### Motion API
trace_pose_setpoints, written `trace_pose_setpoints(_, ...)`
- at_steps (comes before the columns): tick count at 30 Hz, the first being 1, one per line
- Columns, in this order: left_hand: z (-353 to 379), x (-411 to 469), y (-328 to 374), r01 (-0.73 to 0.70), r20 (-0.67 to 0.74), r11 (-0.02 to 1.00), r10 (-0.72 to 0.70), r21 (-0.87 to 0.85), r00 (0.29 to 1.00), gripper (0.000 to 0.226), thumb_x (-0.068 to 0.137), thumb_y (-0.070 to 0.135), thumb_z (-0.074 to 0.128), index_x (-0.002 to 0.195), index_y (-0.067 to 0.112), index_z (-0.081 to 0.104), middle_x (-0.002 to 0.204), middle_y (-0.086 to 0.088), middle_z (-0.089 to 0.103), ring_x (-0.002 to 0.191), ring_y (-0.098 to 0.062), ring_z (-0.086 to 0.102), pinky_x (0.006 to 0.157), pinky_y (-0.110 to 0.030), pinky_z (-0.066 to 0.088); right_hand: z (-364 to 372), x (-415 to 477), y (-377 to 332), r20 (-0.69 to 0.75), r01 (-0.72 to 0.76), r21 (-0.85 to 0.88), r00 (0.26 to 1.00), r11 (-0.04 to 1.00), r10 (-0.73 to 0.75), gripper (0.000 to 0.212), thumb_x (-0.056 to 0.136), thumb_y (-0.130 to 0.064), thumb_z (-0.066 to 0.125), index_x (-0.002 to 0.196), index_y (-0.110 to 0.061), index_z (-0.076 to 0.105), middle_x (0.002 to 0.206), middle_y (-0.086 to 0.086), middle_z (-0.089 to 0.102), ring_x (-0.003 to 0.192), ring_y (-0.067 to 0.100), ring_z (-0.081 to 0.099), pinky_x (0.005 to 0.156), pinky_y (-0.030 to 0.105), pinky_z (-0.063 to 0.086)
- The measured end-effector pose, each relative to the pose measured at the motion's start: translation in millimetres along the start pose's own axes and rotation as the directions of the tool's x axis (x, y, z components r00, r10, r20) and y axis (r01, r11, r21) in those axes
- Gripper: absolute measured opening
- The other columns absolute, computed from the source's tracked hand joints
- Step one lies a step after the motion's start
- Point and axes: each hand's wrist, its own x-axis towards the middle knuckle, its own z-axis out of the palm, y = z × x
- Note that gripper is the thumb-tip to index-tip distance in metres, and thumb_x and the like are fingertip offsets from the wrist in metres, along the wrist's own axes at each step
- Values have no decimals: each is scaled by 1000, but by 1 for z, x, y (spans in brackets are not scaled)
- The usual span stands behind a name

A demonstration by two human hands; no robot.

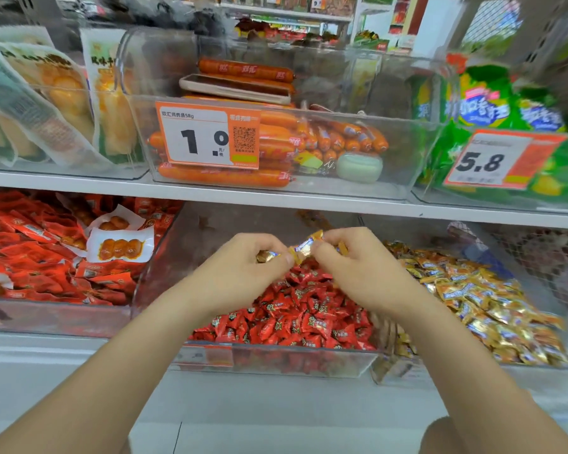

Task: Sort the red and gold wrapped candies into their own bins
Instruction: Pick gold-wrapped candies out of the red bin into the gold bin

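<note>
- A gold candy (305,244) is pinched between the fingertips of both hands, over the red candies (295,312) in the middle bin (276,360).
- The left hand (243,267) and right hand (354,267) have curled fingers, knuckles up.
- The gold pile (473,290) lies just to the right, and the shelf edge (276,199) is close above.

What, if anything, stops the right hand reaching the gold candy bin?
Probably yes, it can: the right hand, pinching gold candies, hovers beside the gold candy bin, whose open top looks unobstructed.
</note>
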Motion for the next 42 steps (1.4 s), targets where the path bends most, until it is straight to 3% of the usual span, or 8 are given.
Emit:
trace_pose_setpoints(6, 71, -16, 42, -2, 80, 998, 6, -55, 997, 18, 98, 17, 59, 95, 30, 71, 58, 6, 45, 56, -19, 36, 57, -32, 34, -63, -37, 70, -341, -285, -38, 905, 958, 255, 36, 97, -26, 58, 68, -5, 52, 56, 4, 46, 50, 21, 38, 43, 28, 29)
trace_pose_setpoints(11, 141, -3, 85, -173, 66, 980, 166, 101, 984, 21, 97, 13, 54, 97, 30, 66, 51, 12, 50, 37, -9, 36, 39, -19, 30, -86, -50, 141, -280, -299, -341, 937, 891, 208, 40, 92, -37, 64, 129, -23, 65, 116, 5, 52, 103, 26, 60, 90, 35, 47)
trace_pose_setpoints(16, 205, 49, 86, -268, 71, 851, 265, 451, 962, 35, 94, 13, 51, 125, 30, 53, 118, -2, 43, 103, -29, 53, 96, -40, 44, -104, -71, 157, -252, -266, -406, 952, 875, 172, 61, 79, -52, 41, 136, -41, 60, 140, -5, 56, 133, 25, 48, 108, 55, 42)
trace_pose_setpoints(23, 254, 103, 71, -74, 276, 619, -237, 782, 931, 76, 108, 45, 39, 160, 48, -17, 171, -9, -22, 149, -62, -17, 118, -77, 5, -124, -79, 164, -517, -283, -217, 845, 934, 136, 33, 97, -20, 58, 126, -21, 74, 120, 0, 75, 109, 18, 68, 96, 29, 48)
trace_pose_setpoints(29, 217, 76, 86, -269, 209, 344, 202, 899, 957, 55, 102, 47, 47, 151, 24, 41, 151, -15, 39, 138, -47, 34, 113, -59, 31, -105, -72, 120, -545, -160, -42, 831, 986, 112, 25, 92, -13, 61, 99, -28, 81, 76, -15, 73, 71, -1, 67, 67, 19, 51)
trace_pose_setpoints(33, 147, 29, 56, -344, 45, 486, 527, 803, 849, 24, 96, 39, 42, 98, 24, 61, 98, 1, 53, 95, -28, 48, 81, -43, 45, -78, -61, 78, -485, -61, 17, 872, 998, 61, 24, 91, -11, 62, 92, -28, 80, 74, -14, 75, 68, 0, 66, 63, 12, 46)
trace_pose_setpoints(37, 72, 17, 14, 115, -238, 556, 154, 823, 959, 34, 96, 46, 40, 107, 24, 63, 108, -6, 58, 100, -37, 54, 89, -47, 52, -31, -41, 36, -365, 15, -34, 931, 999, -26, 22, 91, -14, 61, 91, -28, 78, 70, -9, 73, 67, 5, 67, 70, 22, 54)
trace_pose_setpoints(42, 6, 24, -20, 469, -218, 477, -489, 743, 844, 105, 86, 86, 42, 160, 14, 25, 162, -20, 31, 146, -44, 36, 118, -49, 35, 16, 1, 12, 16, -99, -379, 993, 920, 114, 48, 83, -41, 69, 129, -24, 67, 127, 5, 68, 125, 28, 60, 105, 40, 51)
